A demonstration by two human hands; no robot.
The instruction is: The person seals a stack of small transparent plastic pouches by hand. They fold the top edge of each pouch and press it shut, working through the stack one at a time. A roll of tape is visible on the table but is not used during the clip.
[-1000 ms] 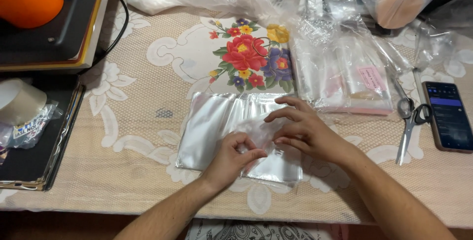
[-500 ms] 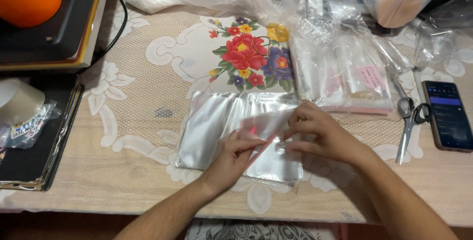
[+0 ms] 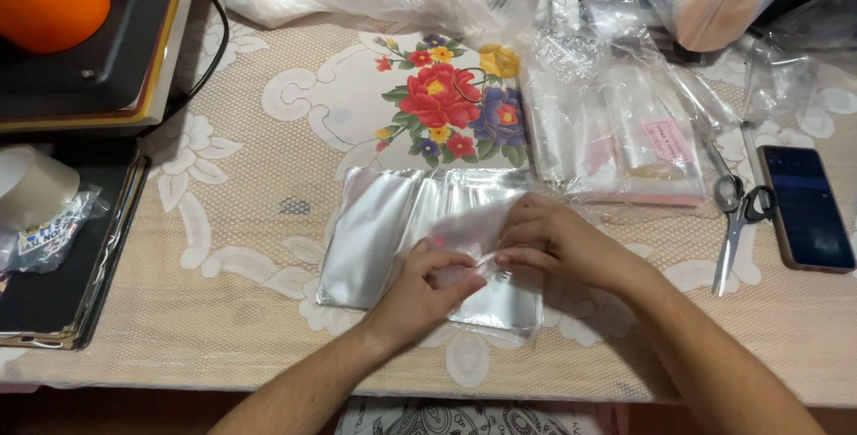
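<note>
Clear plastic bag (image 3: 464, 237) is pinched between both hands, just above a stack of shiny bags (image 3: 393, 230) on the desk (image 3: 223, 328). Left hand (image 3: 420, 288) fingers grasp its lower edge; right hand (image 3: 558, 243) fingers grip its right side. Farther right lie scissors (image 3: 734, 212) and a phone (image 3: 806, 207).

Small clear plastic bag (image 3: 464, 237), thin and crinkled, lifted off flat and tilted, pinched at its 6 o'clock edge (glare hides contents). Beneath it, stack of glossy clear bags (image 3: 375, 238), lying flat on the table, spreading toward 9 o'clock.
</note>
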